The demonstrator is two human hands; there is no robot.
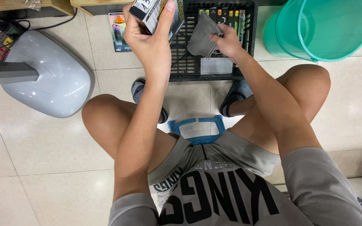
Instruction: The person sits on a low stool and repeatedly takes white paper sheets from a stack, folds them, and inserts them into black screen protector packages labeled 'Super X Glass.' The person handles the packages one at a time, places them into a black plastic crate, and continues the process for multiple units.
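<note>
Left hand [149, 42] grip clamped on boxed package [156, 14]; right hand [227, 42] grip pinches grey cloth [202, 35] just beside it, over black crate [189, 62].

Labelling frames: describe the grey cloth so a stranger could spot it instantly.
Start at the black slatted crate on the tiled floor, left of the teal bucket. Above it the right hand pinches a crumpled grey cloth. It is the only soft, plain thing there; the left hand holds a rigid printed box.
</note>
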